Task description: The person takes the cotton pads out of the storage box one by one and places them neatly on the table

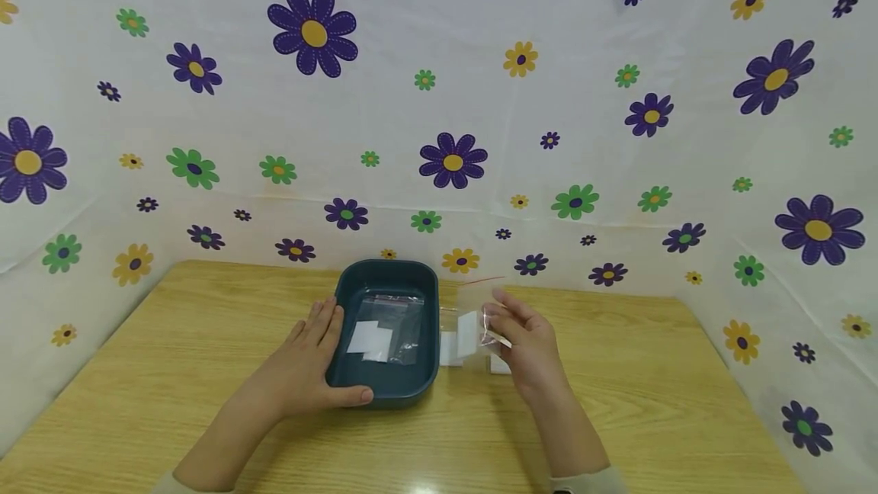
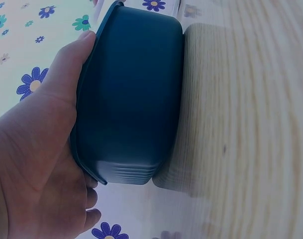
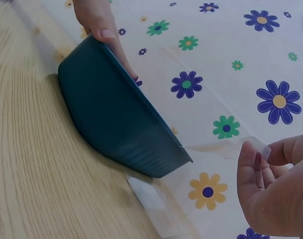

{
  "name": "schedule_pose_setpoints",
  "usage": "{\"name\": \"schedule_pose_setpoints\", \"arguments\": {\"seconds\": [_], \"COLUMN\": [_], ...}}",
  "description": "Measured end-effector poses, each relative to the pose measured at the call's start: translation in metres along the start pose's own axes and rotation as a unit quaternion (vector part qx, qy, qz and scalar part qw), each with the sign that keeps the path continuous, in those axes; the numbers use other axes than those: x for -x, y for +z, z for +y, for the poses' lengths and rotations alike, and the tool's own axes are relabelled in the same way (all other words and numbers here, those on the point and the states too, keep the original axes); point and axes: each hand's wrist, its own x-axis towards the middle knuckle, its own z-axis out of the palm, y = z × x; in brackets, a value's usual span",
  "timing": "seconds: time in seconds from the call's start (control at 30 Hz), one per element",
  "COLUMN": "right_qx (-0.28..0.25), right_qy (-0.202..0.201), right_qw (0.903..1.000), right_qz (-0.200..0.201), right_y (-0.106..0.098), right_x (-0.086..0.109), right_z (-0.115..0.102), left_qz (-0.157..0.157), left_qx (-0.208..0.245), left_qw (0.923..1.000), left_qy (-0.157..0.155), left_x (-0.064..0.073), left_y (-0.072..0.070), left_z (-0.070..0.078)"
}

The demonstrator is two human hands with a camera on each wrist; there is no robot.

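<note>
A dark teal plastic tub (image 1: pixel 391 393) stands on the table with clear zip bags (image 1: pixel 405 326) and white rectangular pieces (image 1: pixel 370 340) in it. My left hand (image 1: pixel 302 372) rests on its near left corner, fingers laid along the left rim and thumb on the front rim. To the right of the tub, my right hand (image 1: pixel 531 345) pinches a clear zip bag (image 1: pixel 473 296) with a red line along its top edge. A white piece (image 1: pixel 468 334) shows through that bag, which hangs above the table. In the right wrist view, thumb and fingertips meet on a corner of the bag.
More white pieces (image 1: pixel 449 349) in clear plastic lie on the wooden table (image 1: pixel 631 387) beneath and beside the raised bag, close to the tub's right wall. A white flower-print cloth (image 1: pixel 384 113) stands behind the table and along both sides.
</note>
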Motion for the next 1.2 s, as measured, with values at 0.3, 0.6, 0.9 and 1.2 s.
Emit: {"name": "schedule_pose_setpoints", "arguments": {"seconds": [0.3,0.6,0.9,1.2], "right_qx": [0.002,-0.007,-0.015,-0.001], "right_qy": [0.004,0.009,0.008,0.018], "right_qw": [0.9999,0.9994,0.9985,0.9979], "right_qz": [0.015,0.033,0.052,0.062], "right_y": [-0.023,-0.048,-0.076,-0.093], "right_x": [0.001,-0.003,-0.005,-0.010], "right_z": [-0.009,-0.014,-0.022,-0.024], "left_qz": [-0.003,-0.002,-0.008,-0.005], "left_qx": [0.002,0.007,0.010,0.012], "left_qw": [1.0000,1.0000,0.9999,0.9999], "left_qy": [0.002,0.001,0.002,0.000], "left_x": [-0.001,-0.001,0.000,-0.001], "left_y": [0.001,-0.001,-0.003,-0.002], "left_z": [-0.001,-0.002,0.000,0.001]}}
